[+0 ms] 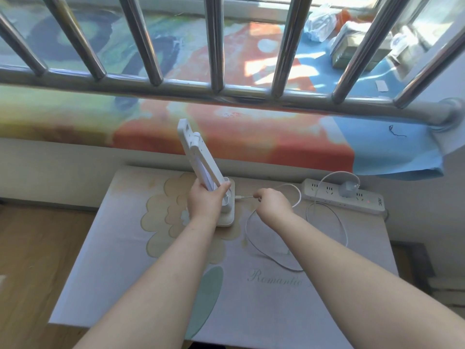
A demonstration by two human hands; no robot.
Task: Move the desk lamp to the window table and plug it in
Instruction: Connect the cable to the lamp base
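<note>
Lamp [201, 157]: white, standing on its flat base on the worktop [125, 248], near the far edge just below the window sill; its folded arm leans up and to the left.
Left hand [205, 200]: holds the lower part of the lamp arm, fingers and thumb curled round it just above the base.
Right hand [273, 204]: pinches the thin white cable [300, 195] close to its small connector, just right of the lamp base.
Connector: its tip lies right at the base's right edge; I cannot tell whether it is seated.
Cable: runs in loose loops over the worktop toward the power strip [327, 195].
Power strip: white, lying at the far right of the worktop; a grey adapter [348, 190] is plugged into it and a small red light glows.
Worktop cover: pale cloth with a flower print and the word "Romantic".
Window sill [251, 137]: draped in a bright cloth, with metal bars [216, 46] above it.
</note>
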